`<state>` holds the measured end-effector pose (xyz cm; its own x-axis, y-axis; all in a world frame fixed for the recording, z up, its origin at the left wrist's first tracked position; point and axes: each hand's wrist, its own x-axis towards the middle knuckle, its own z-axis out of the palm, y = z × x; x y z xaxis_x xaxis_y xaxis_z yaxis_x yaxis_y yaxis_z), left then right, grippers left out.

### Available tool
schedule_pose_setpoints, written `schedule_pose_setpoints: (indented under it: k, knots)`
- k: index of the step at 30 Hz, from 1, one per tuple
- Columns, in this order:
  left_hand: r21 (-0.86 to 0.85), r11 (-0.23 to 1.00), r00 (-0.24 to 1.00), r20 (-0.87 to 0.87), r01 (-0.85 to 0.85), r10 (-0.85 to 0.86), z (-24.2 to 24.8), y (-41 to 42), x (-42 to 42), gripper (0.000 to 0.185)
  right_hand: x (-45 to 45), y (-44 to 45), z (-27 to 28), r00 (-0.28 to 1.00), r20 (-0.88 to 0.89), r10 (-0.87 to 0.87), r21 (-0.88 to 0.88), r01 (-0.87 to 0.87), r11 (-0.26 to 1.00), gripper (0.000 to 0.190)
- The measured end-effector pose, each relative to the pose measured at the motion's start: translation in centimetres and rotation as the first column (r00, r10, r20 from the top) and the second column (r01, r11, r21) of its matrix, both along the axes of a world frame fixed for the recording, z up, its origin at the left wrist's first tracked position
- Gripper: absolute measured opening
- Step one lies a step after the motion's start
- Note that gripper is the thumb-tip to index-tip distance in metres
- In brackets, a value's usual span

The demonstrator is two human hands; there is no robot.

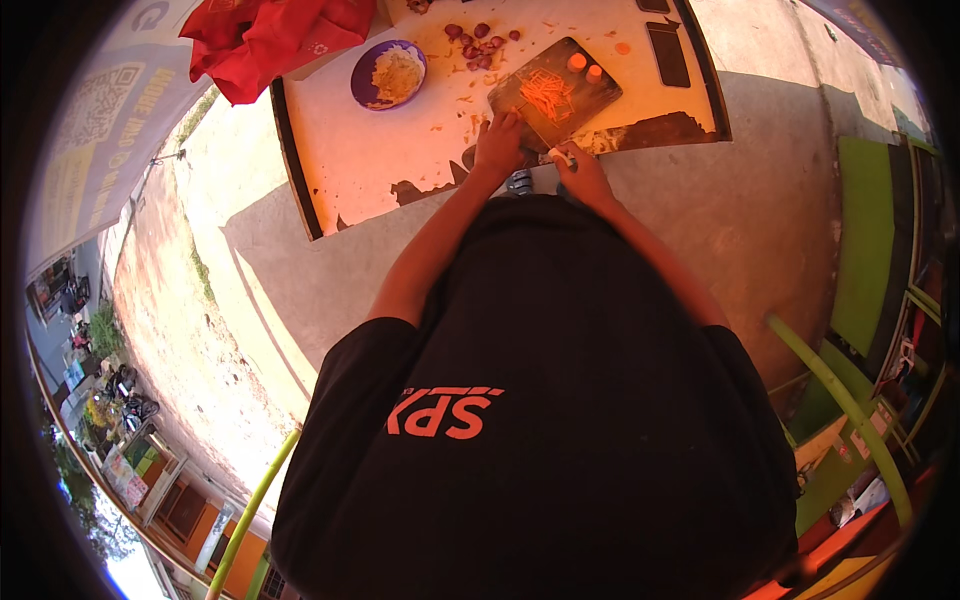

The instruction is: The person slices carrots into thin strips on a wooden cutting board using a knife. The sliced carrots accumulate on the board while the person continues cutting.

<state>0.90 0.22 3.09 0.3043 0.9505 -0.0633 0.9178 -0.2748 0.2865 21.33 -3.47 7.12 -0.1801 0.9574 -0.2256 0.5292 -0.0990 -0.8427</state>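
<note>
My right hand [583,177] grips the pale handle of a knife [559,156] at the near edge of a dark cutting board [600,94]. The thin blade points up and left across the board towards my left fingertips. My left hand [500,142] rests at the board's left near corner, fingers bent over its edge; whether they pinch a piece of carrot is too small to tell. Thin carrot strips [547,94] lie heaped mid-board. Beyond them are two carrot chunks, one larger [577,62] and one smaller [594,73].
Left of the board, a purple bowl [358,79] holds a pale, floury mixture. Several shallots [480,51] and scattered peelings lie on the worn white table [330,157]. A red bag [277,37] is at the far left, a dark phone [668,54] near the right edge.
</note>
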Motion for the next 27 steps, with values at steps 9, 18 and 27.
schedule_pose_setpoints:
  k: [9, 18, 27]
  knots:
    - [-0.030, 1.000, 0.999, 0.039, 0.003, -0.002, 0.0, -0.1, -0.3, 0.058, -0.9, 1.5, -0.3, 0.997, 0.028, -0.077, 0.019, 0.076, 0.997, 0.033]
    - [0.076, 0.997, 0.997, 0.070, 0.010, -0.015, 0.9, -0.3, -0.2, 0.046, -2.1, 1.8, -0.2, 0.998, 0.009, -0.059, -0.044, 0.060, 0.997, 0.035]
    - [0.056, 0.998, 0.999, 0.051, 0.003, -0.006, 1.0, -0.5, -0.1, 0.047, -2.9, 1.6, -1.4, 0.997, 0.060, -0.045, 0.024, 0.043, 0.999, 0.033]
